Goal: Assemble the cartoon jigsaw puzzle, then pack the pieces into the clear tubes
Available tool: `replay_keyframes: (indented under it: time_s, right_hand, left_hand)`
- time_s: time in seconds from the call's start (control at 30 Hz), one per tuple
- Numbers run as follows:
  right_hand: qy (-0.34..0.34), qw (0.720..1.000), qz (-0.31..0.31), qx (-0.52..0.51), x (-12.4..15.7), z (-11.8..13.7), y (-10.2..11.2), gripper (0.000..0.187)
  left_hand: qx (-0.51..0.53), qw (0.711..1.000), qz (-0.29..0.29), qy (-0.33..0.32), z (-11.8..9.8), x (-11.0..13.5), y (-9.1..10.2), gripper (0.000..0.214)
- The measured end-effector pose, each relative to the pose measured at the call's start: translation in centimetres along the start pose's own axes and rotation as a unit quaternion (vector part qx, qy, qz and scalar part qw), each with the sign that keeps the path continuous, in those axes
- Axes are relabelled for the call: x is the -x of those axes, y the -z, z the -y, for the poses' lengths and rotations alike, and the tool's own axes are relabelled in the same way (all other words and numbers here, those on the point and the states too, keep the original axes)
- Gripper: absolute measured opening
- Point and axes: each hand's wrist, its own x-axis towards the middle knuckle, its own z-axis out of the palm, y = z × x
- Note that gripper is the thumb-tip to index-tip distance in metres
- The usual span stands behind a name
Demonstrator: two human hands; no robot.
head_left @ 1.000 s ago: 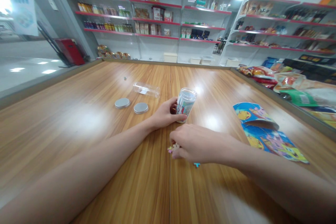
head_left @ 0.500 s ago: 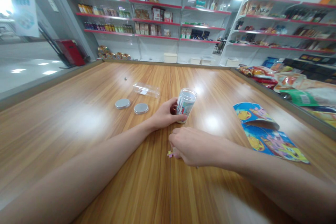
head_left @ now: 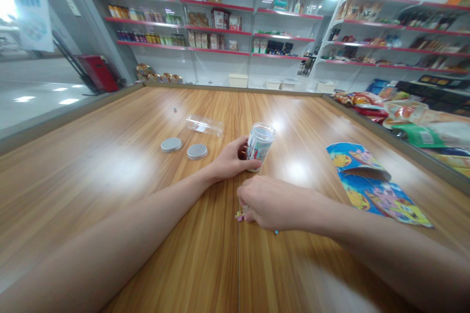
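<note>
A clear jar with a printed picture label point(head_left: 261, 145) stands upright on the wooden table. My left hand point(head_left: 232, 158) is wrapped round its left side, thumb across the front. Its top is uncovered. Nearer to me, my right hand point(head_left: 270, 203) is low over the table, back of the hand up and fingers curled down. The fingertips close at a few small pink and yellow pieces point(head_left: 240, 215), partly hidden under the hand; their kind is too small to tell. A tiny blue bit point(head_left: 276, 232) shows just below the right hand.
Two round silver lids point(head_left: 171, 145) lie left of the jar. Behind them a clear empty jar point(head_left: 204, 126) rests on its side. A small dark object point(head_left: 175, 110) lies farther back. Blue cartoon-printed sheets point(head_left: 374, 183) are at right. Packaged goods point(head_left: 418, 132) lie beyond the right edge.
My right hand has shifted very slightly, and the pink and yellow pieces moved a little with it. The blue bit beneath the hand shows more clearly. My left hand stays on the jar.
</note>
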Motion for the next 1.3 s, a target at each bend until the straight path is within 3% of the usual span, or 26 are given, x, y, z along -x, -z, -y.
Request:
replay_keyframes:
  time_s: [0.27,0.4,0.47,0.6,0.77,0.93,1.03,1.13,1.3]
  right_hand:
    - [0.003,1.0,-0.007,0.008,0.6,-1.4,0.7,0.008]
    - [0.05,0.996,-0.05,-0.056,-0.1,-1.2,0.0,0.017]
    - [0.054,0.996,-0.036,-0.064,-0.7,-0.9,-0.6,0.016]
    - [0.015,0.999,-0.012,-0.036,-1.2,-0.7,-1.0,0.01]
    - [0.03,0.999,-0.038,-0.003,-0.8,-0.5,-0.5,0.012]
    - [0.048,0.998,-0.008,-0.045,-0.4,-0.7,-0.1,0.009]
    - [0.053,0.997,0.012,-0.046,0.6,-1.4,0.7,0.016]
    - [0.015,0.998,0.051,-0.017,2.0,-1.9,1.7,0.025]
    - [-0.062,0.991,0.106,0.054,2.9,-1.5,1.6,0.02]
  left_hand:
    - [-0.008,1.0,-0.001,-0.003,0.1,0.0,0.1,0.053]
    - [-0.005,1.0,-0.002,-0.006,0.1,-0.1,0.1,0.053]
    - [0.001,1.0,-0.004,-0.006,0.0,0.0,0.0,0.052]
    - [0.0,1.0,-0.004,-0.005,-0.1,0.0,0.0,0.052]
    - [-0.008,1.0,-0.005,-0.008,0.1,0.0,0.1,0.053]
    - [-0.005,1.0,0.005,-0.005,0.4,0.0,0.2,0.053]
    - [-0.005,1.0,0.004,-0.006,0.4,0.1,0.2,0.054]
    - [-0.006,1.0,0.001,-0.005,0.3,0.2,0.2,0.054]
    - [-0.006,1.0,0.0,-0.005,0.2,0.1,0.2,0.053]
